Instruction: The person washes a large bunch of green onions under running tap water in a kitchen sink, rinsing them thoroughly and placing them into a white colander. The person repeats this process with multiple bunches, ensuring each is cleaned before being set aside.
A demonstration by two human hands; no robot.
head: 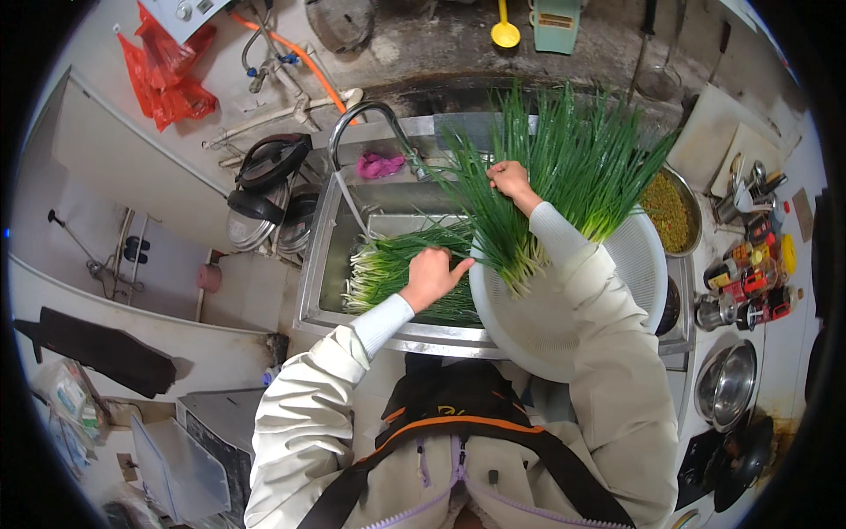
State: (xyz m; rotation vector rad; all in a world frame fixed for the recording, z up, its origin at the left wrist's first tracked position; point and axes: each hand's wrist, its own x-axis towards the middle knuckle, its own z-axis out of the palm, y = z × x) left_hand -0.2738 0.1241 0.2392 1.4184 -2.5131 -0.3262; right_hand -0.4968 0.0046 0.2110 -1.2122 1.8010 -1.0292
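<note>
A white plastic colander [634, 251] rests across the right part of the steel sink [396, 344]. Tall bunches of green onions [568, 159] stand in it, white root ends down and leaves fanned towards the wall. At the left side of these leaves, my right hand [510, 180] has its thumb and fingers pinched together on some of them. More green onions [396, 271] lie in the sink basin, their white ends to the left. Over these is my left hand [433, 274], fingers curled under and thumb pointing right towards the colander rim. What its fingertips touch is hidden.
A curved faucet [363, 109] with a pale hose [350, 203] reaches over the basin. A pink cloth [380, 165] lies behind it. Pot lids [254, 215] stand left. To the right are a bowl of chopped food [671, 211], condiment bottles [753, 264] and metal bowls [727, 383].
</note>
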